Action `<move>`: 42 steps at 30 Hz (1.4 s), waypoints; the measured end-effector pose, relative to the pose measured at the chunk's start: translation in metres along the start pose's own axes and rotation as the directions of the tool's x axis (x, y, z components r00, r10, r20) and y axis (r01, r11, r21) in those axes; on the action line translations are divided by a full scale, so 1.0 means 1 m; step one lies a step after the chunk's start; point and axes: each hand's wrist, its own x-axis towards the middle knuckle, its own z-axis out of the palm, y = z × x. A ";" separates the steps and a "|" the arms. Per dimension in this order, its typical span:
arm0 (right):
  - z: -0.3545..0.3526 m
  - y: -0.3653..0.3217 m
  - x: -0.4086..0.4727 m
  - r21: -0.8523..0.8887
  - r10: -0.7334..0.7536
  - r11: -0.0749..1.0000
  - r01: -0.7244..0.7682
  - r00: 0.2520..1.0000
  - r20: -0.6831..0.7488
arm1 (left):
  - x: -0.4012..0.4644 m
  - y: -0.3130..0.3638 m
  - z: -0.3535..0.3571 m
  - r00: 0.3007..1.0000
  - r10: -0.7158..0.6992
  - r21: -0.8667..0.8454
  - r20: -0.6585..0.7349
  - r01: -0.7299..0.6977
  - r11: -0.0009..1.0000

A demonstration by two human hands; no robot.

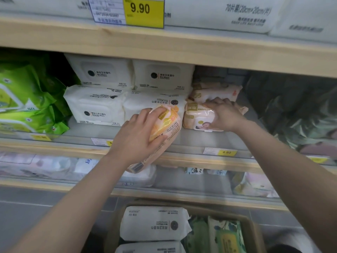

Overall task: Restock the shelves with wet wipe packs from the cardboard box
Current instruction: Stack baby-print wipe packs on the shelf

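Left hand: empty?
No, the left hand grips an orange pack at the shelf edge.

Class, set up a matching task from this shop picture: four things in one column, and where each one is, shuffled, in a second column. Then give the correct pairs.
Things
1. orange wipe pack
2. green wipe packs
3. cardboard box
4. large yellow price tag

Places
A. on the floor below the shelves
B. at the left end of the middle shelf
C. gripped in the left hand
D. on the edge of the top shelf

Pairs: 1-C, 2-B, 3-A, 4-D
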 end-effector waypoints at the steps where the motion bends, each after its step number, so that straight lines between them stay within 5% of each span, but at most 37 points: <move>1: -0.003 0.003 -0.002 -0.006 -0.003 1.000 0.003 1.000 0.018 | 0.000 0.000 0.000 1.000 0.004 -0.001 -0.002 -0.004 1.000; 18: 0.001 -0.007 -0.005 -0.009 0.019 1.000 -0.019 0.998 0.055 | 0.003 0.001 0.001 1.000 -0.023 -0.053 -0.019 0.022 0.998; 23: -0.014 -0.034 -0.063 0.361 -0.089 0.917 0.171 0.968 -0.235 | -0.001 0.021 -0.006 1.000 -0.029 -0.166 -0.006 0.028 0.986; 26: -0.021 -0.056 -0.109 0.739 -0.109 0.664 0.113 0.993 -0.053 | -0.009 0.052 -0.005 0.999 0.043 -0.261 0.011 -0.038 0.965; 31: -0.019 -0.059 -0.146 0.794 0.279 0.603 -0.079 0.953 -0.117 | -0.026 0.098 0.005 0.997 -0.057 -0.588 0.042 0.071 0.806; 37: -0.019 -0.067 -0.148 0.772 0.237 0.635 -0.040 0.961 -0.145 | -0.024 0.108 0.006 0.991 -0.129 -0.670 0.041 0.123 0.732; 42: -0.030 -0.081 -0.107 0.793 0.343 0.603 -0.089 0.926 -0.156 | -0.011 0.084 -0.007 0.935 -0.282 -0.840 0.215 0.324 0.435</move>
